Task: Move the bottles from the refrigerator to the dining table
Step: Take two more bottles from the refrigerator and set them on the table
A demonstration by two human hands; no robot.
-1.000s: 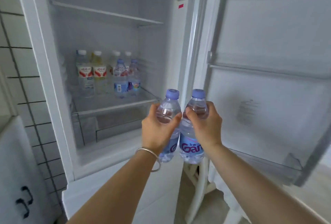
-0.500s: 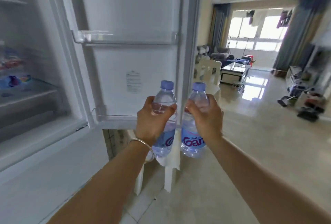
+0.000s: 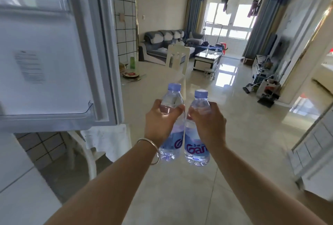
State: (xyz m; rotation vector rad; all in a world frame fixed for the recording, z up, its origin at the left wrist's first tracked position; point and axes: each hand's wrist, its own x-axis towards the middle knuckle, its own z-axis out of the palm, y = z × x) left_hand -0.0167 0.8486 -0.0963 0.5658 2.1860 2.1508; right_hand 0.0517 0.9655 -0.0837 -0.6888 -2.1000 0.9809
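At far left, the open refrigerator door (image 3: 54, 53) fills the view, with the dining table (image 3: 153, 80) just beyond its edge. Nearer the middle, the left hand (image 3: 160, 122) wraps curled fingers around a water bottle (image 3: 172, 98), a bangle (image 3: 153, 149) on its wrist. Just right, touching it, a second bottle (image 3: 196, 145) stands upright in the right hand (image 3: 209, 124), fingers curled round it.

Showing clear, glossy plastic in both bottles (image 3: 172, 116), a smooth polished metal bangle (image 3: 153, 150) on the left wrist, shiny pale tiles reflecting window light across the floor (image 3: 225, 134), smooth white plastic lining the refrigerator door (image 3: 54, 62), and a glossy dining table (image 3: 153, 80).
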